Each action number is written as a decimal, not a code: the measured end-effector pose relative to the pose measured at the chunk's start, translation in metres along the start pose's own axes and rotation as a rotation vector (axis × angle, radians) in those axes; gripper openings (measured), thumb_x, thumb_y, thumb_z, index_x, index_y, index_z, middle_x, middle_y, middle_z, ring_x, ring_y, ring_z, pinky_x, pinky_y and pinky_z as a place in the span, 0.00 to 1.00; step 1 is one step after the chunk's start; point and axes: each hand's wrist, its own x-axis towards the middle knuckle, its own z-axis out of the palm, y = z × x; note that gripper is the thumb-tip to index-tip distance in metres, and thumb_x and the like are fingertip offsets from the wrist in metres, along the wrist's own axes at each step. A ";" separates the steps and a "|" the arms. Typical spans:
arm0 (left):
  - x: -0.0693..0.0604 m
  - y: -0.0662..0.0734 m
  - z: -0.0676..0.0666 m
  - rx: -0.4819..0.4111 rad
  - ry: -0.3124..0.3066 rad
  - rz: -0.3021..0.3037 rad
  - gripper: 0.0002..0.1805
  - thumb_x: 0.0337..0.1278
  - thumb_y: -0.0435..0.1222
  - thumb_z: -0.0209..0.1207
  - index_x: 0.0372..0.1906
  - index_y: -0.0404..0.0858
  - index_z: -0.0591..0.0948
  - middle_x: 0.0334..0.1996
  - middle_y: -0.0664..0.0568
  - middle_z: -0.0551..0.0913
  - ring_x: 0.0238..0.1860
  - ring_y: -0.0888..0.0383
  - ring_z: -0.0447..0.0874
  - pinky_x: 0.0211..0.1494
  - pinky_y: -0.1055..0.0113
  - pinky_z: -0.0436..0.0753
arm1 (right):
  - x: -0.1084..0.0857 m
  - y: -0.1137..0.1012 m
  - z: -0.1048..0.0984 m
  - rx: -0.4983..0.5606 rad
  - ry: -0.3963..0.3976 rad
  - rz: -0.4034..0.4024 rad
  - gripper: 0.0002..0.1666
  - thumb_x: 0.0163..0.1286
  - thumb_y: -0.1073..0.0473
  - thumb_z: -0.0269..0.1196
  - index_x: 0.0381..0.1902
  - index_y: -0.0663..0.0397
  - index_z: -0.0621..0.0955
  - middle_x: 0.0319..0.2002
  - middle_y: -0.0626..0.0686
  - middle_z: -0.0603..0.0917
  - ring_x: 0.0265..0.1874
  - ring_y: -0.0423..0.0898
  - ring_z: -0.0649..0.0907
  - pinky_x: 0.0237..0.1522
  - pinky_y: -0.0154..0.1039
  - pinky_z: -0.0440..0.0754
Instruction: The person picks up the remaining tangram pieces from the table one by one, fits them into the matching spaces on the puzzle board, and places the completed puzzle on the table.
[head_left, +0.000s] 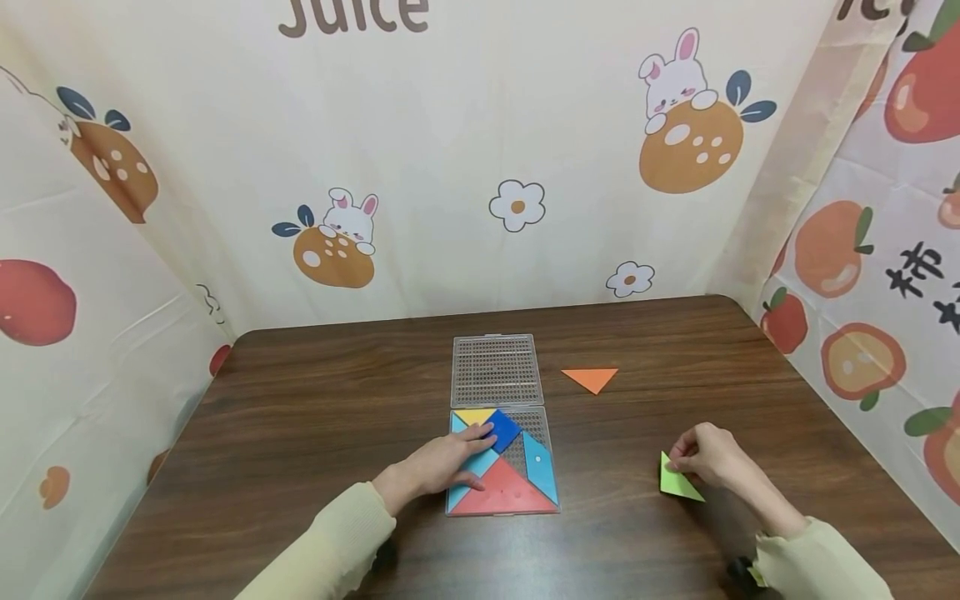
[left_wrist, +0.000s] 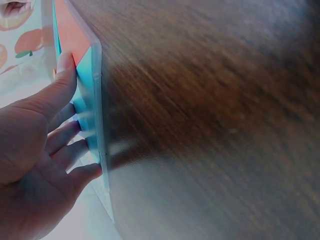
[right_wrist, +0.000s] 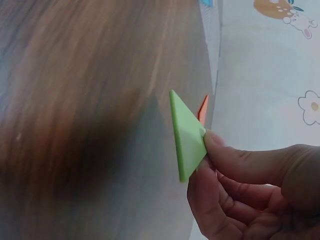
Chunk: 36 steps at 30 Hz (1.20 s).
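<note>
A green triangular tangram piece [right_wrist: 187, 140] is pinched between the thumb and fingers of my right hand [head_left: 708, 454], over the right side of the table. My left hand [head_left: 442, 462] rests with spread fingers on the tangram pieces at the left of a clear hinged case [head_left: 516, 454]. In that case lie a yellow piece [head_left: 472, 416], a dark blue square [head_left: 504, 431], a large red triangle [head_left: 504, 492], a light blue parallelogram [head_left: 539, 467] and light blue pieces [left_wrist: 86, 82] partly hidden by my left hand. Bare grid shows between the square and the parallelogram.
An orange triangle [head_left: 592, 380] lies on the dark wooden table [head_left: 337, 392], right of the case. The case's opened lid [head_left: 495, 371], with a dotted grid, lies flat behind it. A printed curtain [head_left: 450, 150] stands along the table's back and sides.
</note>
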 end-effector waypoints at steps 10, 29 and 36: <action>0.000 0.000 -0.001 -0.005 -0.004 -0.003 0.37 0.48 0.48 0.59 0.64 0.41 0.63 0.66 0.51 0.56 0.66 0.52 0.52 0.57 0.59 0.67 | 0.004 -0.017 0.008 0.077 0.025 -0.060 0.08 0.49 0.67 0.67 0.18 0.60 0.77 0.13 0.48 0.76 0.13 0.42 0.76 0.16 0.34 0.74; -0.001 0.002 -0.002 -0.003 -0.007 -0.027 0.36 0.48 0.48 0.59 0.64 0.42 0.64 0.66 0.52 0.57 0.65 0.51 0.52 0.56 0.57 0.68 | 0.028 -0.074 0.032 0.227 0.032 -0.076 0.04 0.51 0.70 0.65 0.21 0.64 0.79 0.16 0.49 0.76 0.15 0.43 0.78 0.20 0.37 0.80; -0.002 0.003 -0.001 -0.013 -0.011 -0.027 0.36 0.47 0.47 0.60 0.64 0.41 0.64 0.66 0.51 0.57 0.65 0.51 0.52 0.56 0.57 0.68 | 0.033 -0.090 0.040 0.258 0.023 -0.080 0.04 0.51 0.70 0.65 0.21 0.64 0.79 0.16 0.51 0.77 0.15 0.45 0.79 0.22 0.39 0.80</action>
